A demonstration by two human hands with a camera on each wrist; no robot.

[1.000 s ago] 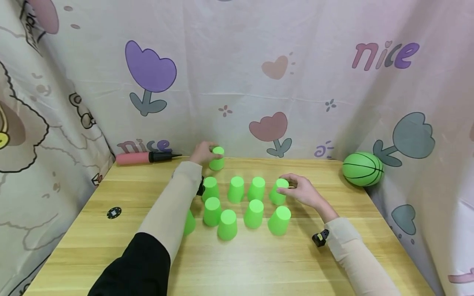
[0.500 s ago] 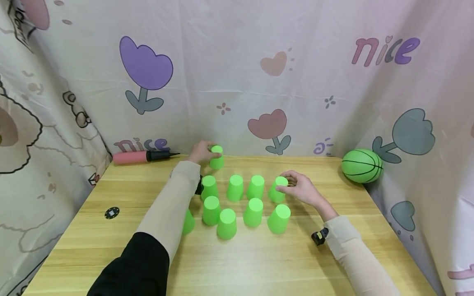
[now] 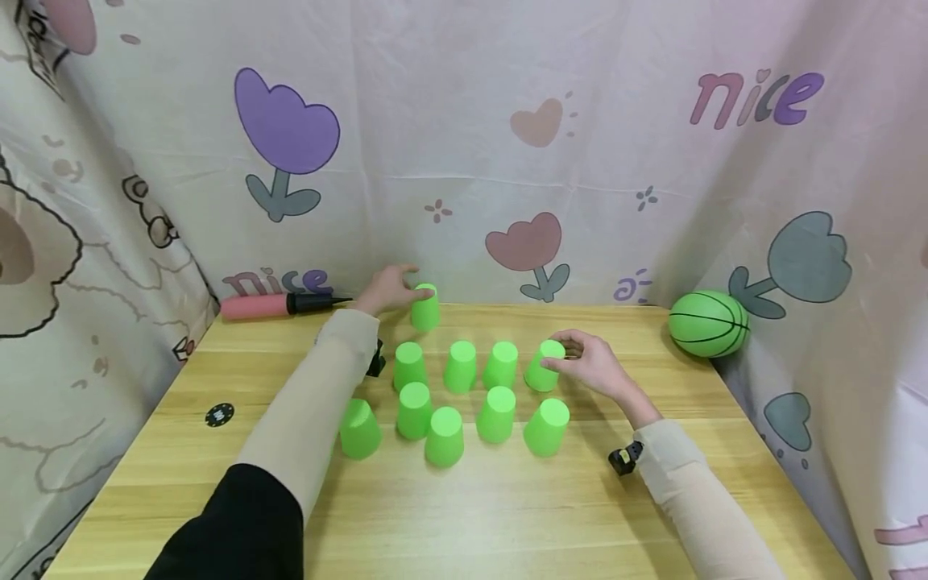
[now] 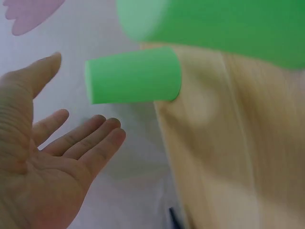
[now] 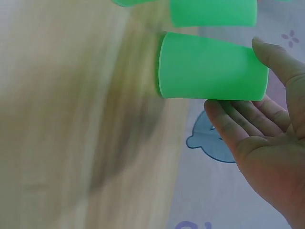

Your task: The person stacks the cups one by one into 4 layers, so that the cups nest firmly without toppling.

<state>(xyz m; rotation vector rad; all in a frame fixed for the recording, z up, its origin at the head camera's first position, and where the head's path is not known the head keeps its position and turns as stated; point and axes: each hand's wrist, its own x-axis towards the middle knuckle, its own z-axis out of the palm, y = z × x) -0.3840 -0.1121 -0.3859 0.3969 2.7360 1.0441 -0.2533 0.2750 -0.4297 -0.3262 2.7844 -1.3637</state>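
Note:
Green upside-down cups stand in loose rows on the wooden table. At the table's back edge, my left hand [image 3: 387, 292] is beside a lone cup [image 3: 425, 312]; the left wrist view shows its thumb and fingers spread and apart from that cup [image 4: 133, 76]. My right hand [image 3: 590, 369] is at the right-end cup [image 3: 538, 379] of the middle row. In the right wrist view its thumb is at the top end of this cup [image 5: 209, 67], with the fingers along the opposite side. Another cup [image 3: 360, 429] shows beside my left forearm.
Several more cups, such as the front one [image 3: 445, 437], stand between my arms. A pink-and-black hand pump [image 3: 286, 305] lies at the back left, a black round chip [image 3: 219, 415] at the left. A green ball [image 3: 708, 324] sits at the back right corner. A patterned curtain [image 3: 435, 161] hangs behind.
My left hand has let go of the back cup, opening its fingers and shifting left. The cup by the left forearm shows more fully. My right hand stays at its cup.

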